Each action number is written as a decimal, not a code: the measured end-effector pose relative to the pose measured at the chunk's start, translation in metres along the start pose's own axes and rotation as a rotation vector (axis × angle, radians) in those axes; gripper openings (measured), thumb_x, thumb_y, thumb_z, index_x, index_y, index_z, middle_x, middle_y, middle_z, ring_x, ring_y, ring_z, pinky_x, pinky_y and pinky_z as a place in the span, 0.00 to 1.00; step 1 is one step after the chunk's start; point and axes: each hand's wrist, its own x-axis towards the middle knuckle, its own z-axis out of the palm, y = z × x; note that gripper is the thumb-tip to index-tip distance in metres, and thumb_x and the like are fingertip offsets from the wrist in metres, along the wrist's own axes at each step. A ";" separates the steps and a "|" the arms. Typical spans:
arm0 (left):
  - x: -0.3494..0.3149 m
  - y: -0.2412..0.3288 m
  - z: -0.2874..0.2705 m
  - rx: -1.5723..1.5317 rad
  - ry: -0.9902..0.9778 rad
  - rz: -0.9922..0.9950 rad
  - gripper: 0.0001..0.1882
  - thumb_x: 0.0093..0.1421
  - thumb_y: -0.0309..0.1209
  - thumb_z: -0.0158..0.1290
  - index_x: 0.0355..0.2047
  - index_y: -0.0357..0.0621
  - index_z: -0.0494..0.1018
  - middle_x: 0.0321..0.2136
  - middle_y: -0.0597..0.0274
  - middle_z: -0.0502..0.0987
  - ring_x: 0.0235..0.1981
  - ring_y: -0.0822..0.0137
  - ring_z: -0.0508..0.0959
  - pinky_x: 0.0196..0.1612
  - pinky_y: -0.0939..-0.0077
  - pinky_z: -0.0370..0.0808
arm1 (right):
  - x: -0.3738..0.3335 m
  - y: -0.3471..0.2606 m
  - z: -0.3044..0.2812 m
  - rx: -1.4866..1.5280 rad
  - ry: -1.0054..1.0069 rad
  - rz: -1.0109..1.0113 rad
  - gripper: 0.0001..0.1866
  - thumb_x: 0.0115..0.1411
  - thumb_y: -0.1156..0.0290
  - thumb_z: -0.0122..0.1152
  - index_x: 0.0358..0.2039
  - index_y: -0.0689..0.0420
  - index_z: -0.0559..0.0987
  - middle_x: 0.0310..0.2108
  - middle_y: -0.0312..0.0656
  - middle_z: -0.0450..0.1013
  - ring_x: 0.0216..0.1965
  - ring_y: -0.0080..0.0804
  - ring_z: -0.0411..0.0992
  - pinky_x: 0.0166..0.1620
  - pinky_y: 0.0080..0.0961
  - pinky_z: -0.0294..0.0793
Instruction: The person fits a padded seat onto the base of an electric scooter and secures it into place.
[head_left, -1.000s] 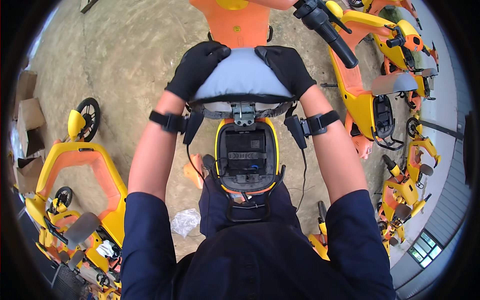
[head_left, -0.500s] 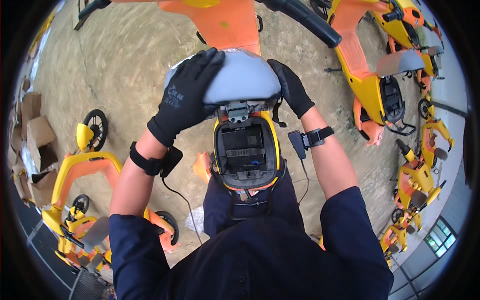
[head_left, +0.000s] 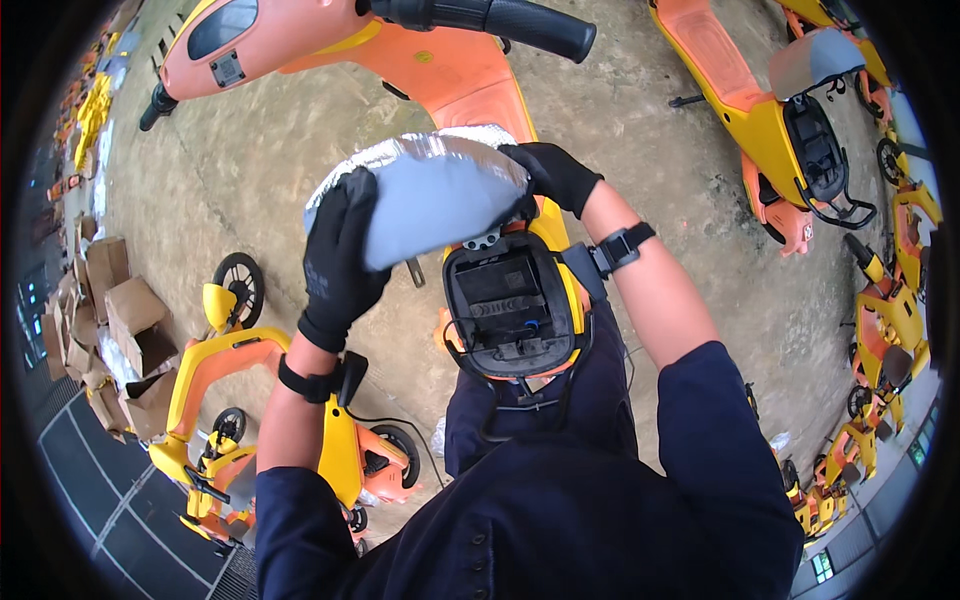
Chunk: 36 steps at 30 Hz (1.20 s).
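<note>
A scooter seat (head_left: pixel 425 205), grey with a shiny silver, foil-like edge (head_left: pixel 410 150), stands tipped up on its hinge in front of me. My left hand (head_left: pixel 345 250), in a black glove, grips the seat's left side with its fingers close together. At the far right corner, my gloved right hand (head_left: pixel 558 178) is closed on the silver edge; its fingertips are partly hidden. Below the seat is the open storage compartment (head_left: pixel 515 310), a black tub in the yellow and orange scooter body (head_left: pixel 550 230).
The scooter's handlebar (head_left: pixel 540 28) and orange front (head_left: pixel 290 40) lie ahead. Another scooter (head_left: pixel 770 130) with a raised seat stands at the right. More scooters (head_left: pixel 225 365) line both sides. Cardboard boxes (head_left: pixel 135 315) are piled at the left. A rear rack (head_left: pixel 530 405) sits against my legs.
My left hand has moved from the seat's top down to its left side. The right hand has moved onto the far edge. More silver shows, and the view has shifted.
</note>
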 end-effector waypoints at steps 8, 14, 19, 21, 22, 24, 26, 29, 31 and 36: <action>-0.141 0.083 0.039 0.080 0.115 0.048 0.13 0.46 0.27 0.51 0.35 0.46 0.70 0.38 0.51 0.71 0.43 0.50 0.71 0.48 0.45 0.62 | -0.062 0.022 0.013 -0.005 -0.123 -0.037 0.21 0.53 0.67 0.53 0.46 0.65 0.69 0.39 0.40 0.71 0.40 0.23 0.66 0.45 0.20 0.65; -0.249 0.129 0.098 -0.043 -0.142 0.136 0.20 0.48 0.38 0.50 0.44 0.58 0.69 0.40 0.66 0.71 0.43 0.59 0.70 0.45 0.49 0.64 | -0.105 0.063 0.030 -0.083 -0.126 -0.014 0.26 0.49 0.71 0.59 0.49 0.62 0.65 0.47 0.42 0.66 0.48 0.27 0.64 0.52 0.25 0.61; -0.258 0.114 0.125 -0.577 -0.501 0.101 0.25 0.50 0.33 0.44 0.52 0.53 0.64 0.50 0.61 0.66 0.46 0.61 0.70 0.47 0.70 0.66 | -0.131 0.109 0.048 -0.344 -0.079 -0.168 0.25 0.46 0.81 0.57 0.48 0.60 0.67 0.48 0.42 0.66 0.50 0.31 0.63 0.54 0.25 0.60; -0.253 0.108 0.123 -0.559 -0.492 0.159 0.27 0.49 0.30 0.44 0.53 0.47 0.62 0.50 0.60 0.66 0.47 0.61 0.69 0.48 0.68 0.66 | -0.133 0.114 0.052 -0.369 0.081 -0.257 0.24 0.42 0.84 0.58 0.44 0.59 0.71 0.44 0.44 0.69 0.47 0.35 0.67 0.50 0.25 0.65; -0.248 0.105 0.122 -0.627 -0.482 0.166 0.26 0.50 0.28 0.44 0.52 0.46 0.62 0.50 0.59 0.67 0.48 0.60 0.69 0.48 0.67 0.65 | -0.134 0.112 0.050 -0.312 0.069 -0.197 0.24 0.42 0.84 0.57 0.44 0.59 0.71 0.44 0.43 0.69 0.47 0.34 0.66 0.50 0.25 0.64; -0.244 0.099 0.124 -1.031 -0.476 0.001 0.22 0.52 0.26 0.45 0.51 0.42 0.64 0.49 0.58 0.67 0.48 0.59 0.69 0.50 0.67 0.65 | -0.133 0.103 0.049 -0.267 0.057 -0.072 0.24 0.43 0.85 0.56 0.44 0.60 0.71 0.44 0.42 0.69 0.47 0.32 0.66 0.50 0.24 0.64; -0.230 0.065 0.114 -1.515 -0.673 -0.165 0.19 0.55 0.27 0.47 0.48 0.39 0.65 0.47 0.55 0.68 0.48 0.59 0.68 0.50 0.68 0.64 | -0.134 0.099 0.046 -0.273 0.067 -0.022 0.24 0.43 0.85 0.56 0.44 0.60 0.71 0.44 0.42 0.68 0.47 0.31 0.66 0.50 0.24 0.65; -0.146 0.026 0.092 -1.144 -0.391 -0.659 0.20 0.53 0.32 0.52 0.46 0.39 0.67 0.44 0.51 0.70 0.47 0.58 0.69 0.49 0.69 0.65 | -0.134 0.103 0.043 -0.298 0.030 -0.080 0.24 0.44 0.84 0.55 0.45 0.60 0.70 0.43 0.40 0.68 0.47 0.29 0.66 0.50 0.23 0.63; -0.108 -0.004 0.117 -0.629 -0.042 -0.276 0.23 0.49 0.36 0.57 0.45 0.41 0.68 0.42 0.49 0.70 0.46 0.57 0.69 0.48 0.69 0.65 | -0.130 0.101 0.044 -0.338 0.023 -0.062 0.23 0.43 0.83 0.57 0.44 0.59 0.71 0.43 0.40 0.69 0.47 0.31 0.65 0.50 0.25 0.63; -0.089 -0.022 0.120 -0.587 -0.632 -0.357 0.29 0.42 0.40 0.61 0.44 0.41 0.67 0.41 0.48 0.70 0.42 0.55 0.71 0.45 0.66 0.67 | -0.126 0.113 0.048 -0.639 0.010 -0.443 0.22 0.37 0.80 0.63 0.37 0.57 0.74 0.42 0.44 0.67 0.46 0.41 0.64 0.48 0.31 0.64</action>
